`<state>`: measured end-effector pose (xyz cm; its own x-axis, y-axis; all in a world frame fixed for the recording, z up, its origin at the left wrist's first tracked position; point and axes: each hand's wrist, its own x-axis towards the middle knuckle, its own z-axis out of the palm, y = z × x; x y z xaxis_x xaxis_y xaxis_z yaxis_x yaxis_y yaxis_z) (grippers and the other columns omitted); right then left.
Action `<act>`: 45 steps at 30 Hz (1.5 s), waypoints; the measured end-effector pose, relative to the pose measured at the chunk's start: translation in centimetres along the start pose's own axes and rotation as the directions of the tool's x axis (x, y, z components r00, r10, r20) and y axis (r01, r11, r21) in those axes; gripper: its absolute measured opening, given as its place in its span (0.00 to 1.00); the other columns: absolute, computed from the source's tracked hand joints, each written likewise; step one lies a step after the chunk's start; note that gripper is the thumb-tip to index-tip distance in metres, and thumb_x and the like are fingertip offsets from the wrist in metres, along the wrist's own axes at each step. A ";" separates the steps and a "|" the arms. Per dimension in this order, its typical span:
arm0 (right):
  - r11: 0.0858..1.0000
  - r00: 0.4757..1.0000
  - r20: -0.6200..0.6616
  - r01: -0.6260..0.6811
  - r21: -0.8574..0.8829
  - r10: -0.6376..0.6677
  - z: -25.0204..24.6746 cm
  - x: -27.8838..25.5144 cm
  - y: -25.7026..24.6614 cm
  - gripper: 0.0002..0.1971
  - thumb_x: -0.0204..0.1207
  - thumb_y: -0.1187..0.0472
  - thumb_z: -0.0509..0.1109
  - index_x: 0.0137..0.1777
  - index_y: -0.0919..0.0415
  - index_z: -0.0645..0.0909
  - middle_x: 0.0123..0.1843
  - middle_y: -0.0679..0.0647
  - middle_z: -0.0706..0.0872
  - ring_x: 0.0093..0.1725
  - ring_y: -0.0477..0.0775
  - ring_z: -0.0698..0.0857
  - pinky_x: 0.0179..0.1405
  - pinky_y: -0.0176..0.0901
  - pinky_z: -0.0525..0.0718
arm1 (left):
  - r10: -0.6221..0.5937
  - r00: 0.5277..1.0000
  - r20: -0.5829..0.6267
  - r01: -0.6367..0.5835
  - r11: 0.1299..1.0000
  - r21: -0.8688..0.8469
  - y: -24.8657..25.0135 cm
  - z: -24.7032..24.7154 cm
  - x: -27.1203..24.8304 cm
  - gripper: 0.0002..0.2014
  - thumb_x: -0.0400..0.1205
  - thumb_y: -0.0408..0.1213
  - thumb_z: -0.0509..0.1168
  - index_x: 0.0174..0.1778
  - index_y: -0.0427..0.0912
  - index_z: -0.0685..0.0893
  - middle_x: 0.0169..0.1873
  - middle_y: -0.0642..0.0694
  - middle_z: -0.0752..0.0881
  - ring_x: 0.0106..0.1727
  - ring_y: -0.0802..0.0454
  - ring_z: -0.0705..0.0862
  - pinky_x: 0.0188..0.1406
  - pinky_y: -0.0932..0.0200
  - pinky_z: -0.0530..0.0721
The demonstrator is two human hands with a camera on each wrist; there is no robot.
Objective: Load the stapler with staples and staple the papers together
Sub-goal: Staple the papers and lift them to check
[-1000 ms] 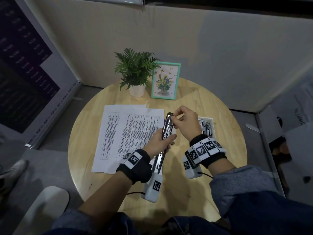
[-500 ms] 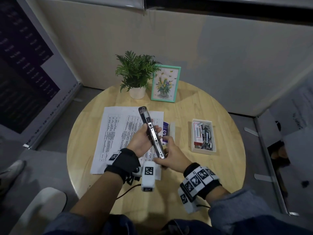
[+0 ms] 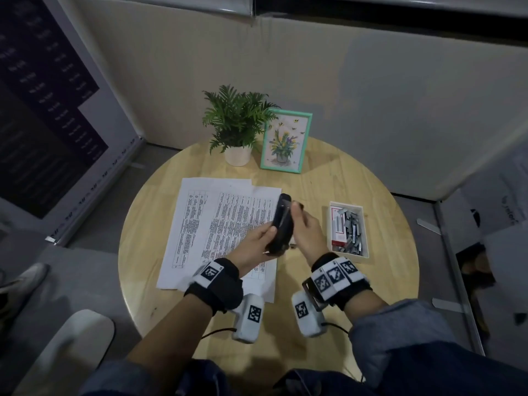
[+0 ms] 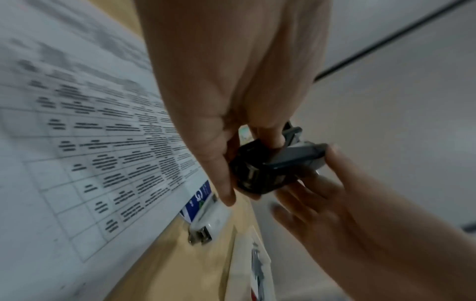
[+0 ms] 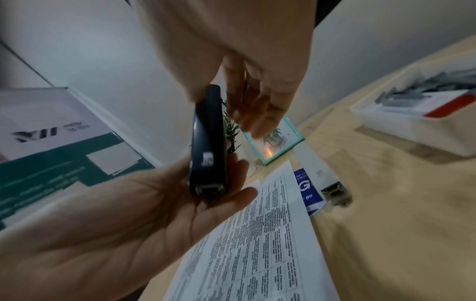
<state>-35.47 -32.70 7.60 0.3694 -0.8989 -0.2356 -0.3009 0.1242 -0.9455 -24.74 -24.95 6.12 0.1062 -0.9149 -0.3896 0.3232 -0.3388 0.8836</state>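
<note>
The black stapler (image 3: 283,221) is folded together and held upright above the printed papers (image 3: 217,230). My left hand (image 3: 254,241) grips its lower end, thumb on one side and fingers curled round the other (image 4: 270,169). My right hand (image 3: 308,232) lies along the stapler's right side. Its fingers are nearly straight, and the thumb touches the top cover (image 5: 208,142). A white tray (image 3: 360,252) of loose staple strips and a red-and-white staple box stands to the right. The wrist views are blurred.
A small white box (image 4: 208,222) with a metal staple strip at its end lies on a blue card (image 5: 306,191) by the papers' right edge. A potted plant (image 3: 237,124) and a green picture frame (image 3: 285,141) stand at the round table's (image 3: 371,295) back.
The stapler, flat open in the earlier frames, is now folded together. My right hand moved from its near end up to its right side. My left hand kept hold of it.
</note>
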 end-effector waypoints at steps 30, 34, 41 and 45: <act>0.844 0.860 0.069 -0.478 -0.245 0.506 5.1 11.3 8.3 0.66 0.27 0.09 0.35 0.61 0.50 0.67 0.44 0.38 0.71 0.48 0.41 0.79 0.48 0.41 0.77 | -0.009 0.746 -0.666 0.262 0.923 0.280 1.6 -16.4 8.9 0.29 0.80 0.31 0.65 0.76 0.31 0.63 0.76 0.31 0.69 0.75 0.37 0.70 0.75 0.47 0.68; 0.803 0.842 0.015 -0.508 -0.311 0.539 5.6 11.4 8.0 0.66 0.42 0.12 0.36 0.74 0.56 0.67 0.40 0.47 0.73 0.48 0.56 0.82 0.46 0.47 0.79 | -0.017 0.772 -0.635 0.280 0.907 0.316 1.6 -16.6 10.1 0.33 0.78 0.35 0.69 0.76 0.31 0.63 0.73 0.32 0.73 0.72 0.36 0.75 0.71 0.47 0.72; 0.852 0.881 -0.044 -0.468 -0.235 0.472 5.2 8.8 0.3 0.41 0.63 0.19 0.39 0.41 0.55 0.77 0.40 0.54 0.80 0.42 0.56 0.81 0.67 0.54 0.76 | 0.206 0.895 -0.395 0.084 0.793 0.603 2.6 -17.1 9.3 0.16 0.82 0.33 0.61 0.63 0.28 0.78 0.60 0.32 0.83 0.62 0.37 0.81 0.57 0.52 0.77; 0.917 0.929 -0.066 -0.370 -0.149 0.364 2.9 8.6 -0.8 0.41 0.78 0.33 0.47 0.56 0.74 0.81 0.48 0.68 0.85 0.47 0.62 0.84 0.50 0.48 0.77 | 0.186 0.944 -0.274 -0.029 0.871 0.490 3.8 -17.0 6.7 0.13 0.83 0.33 0.62 0.62 0.33 0.81 0.54 0.41 0.84 0.58 0.46 0.82 0.63 0.48 0.79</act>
<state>-29.55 -39.30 5.72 0.1757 -0.8178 -0.5481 -0.5433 0.3838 -0.7467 -6.77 -28.62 2.43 0.4181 -0.8658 -0.2749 -0.1824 -0.3765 0.9083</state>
